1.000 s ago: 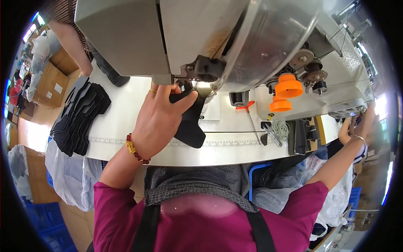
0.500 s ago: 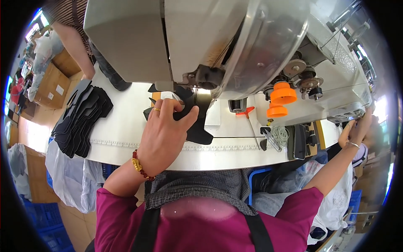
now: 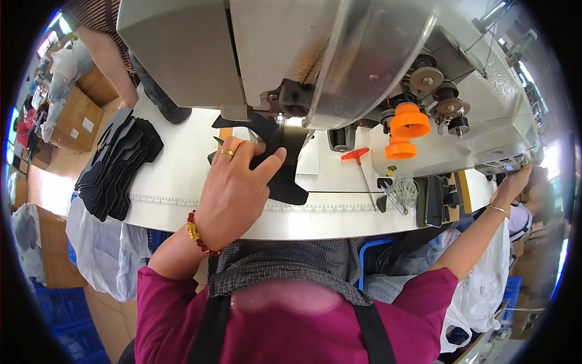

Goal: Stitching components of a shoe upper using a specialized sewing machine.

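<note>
Here, the left hand (image 3: 235,189) spreads over a matte, notched black piece (image 3: 293,161); whether the right hand (image 3: 513,184) grips is unclear.

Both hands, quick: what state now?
Left hand: on the black piece; pinching or only pressing, cannot tell.
Right hand: at the right end of the sewing machine; grip cannot be told.

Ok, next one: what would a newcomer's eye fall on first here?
Probably the two bright orange knobs, one above the other on the right part of the sewing machine. Near the centre, the left hand, with a red-and-gold bracelet at its wrist, rests on a black piece beneath the machine's head. Farther left, a fanned stack of black pieces lies on the white table.
</note>
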Motion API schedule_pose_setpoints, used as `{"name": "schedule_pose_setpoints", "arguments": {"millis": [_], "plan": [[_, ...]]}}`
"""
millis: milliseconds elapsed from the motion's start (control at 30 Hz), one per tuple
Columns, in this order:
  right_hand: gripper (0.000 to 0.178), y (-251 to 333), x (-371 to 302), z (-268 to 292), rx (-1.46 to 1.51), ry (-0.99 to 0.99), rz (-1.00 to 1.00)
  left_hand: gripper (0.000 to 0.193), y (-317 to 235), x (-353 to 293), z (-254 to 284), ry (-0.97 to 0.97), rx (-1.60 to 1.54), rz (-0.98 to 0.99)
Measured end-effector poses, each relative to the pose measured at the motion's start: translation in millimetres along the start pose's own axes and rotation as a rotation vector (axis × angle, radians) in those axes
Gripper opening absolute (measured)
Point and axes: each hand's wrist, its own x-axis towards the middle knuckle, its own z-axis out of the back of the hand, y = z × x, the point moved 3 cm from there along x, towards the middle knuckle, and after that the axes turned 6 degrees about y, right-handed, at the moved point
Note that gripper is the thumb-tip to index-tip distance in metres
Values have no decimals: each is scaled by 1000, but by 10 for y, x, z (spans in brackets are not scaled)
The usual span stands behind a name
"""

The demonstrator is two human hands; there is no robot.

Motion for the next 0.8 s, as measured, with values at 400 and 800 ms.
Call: {"name": "schedule_pose_setpoints", "arguments": {"millis": [400,800], "plan": [[41,250,-77,-172,3,13,-89,52,31,-85,-74,26,-23,35],[37,453,-306,-204,-74,-200,-87,56,49,-348,-175,-101,-139,24]]}}
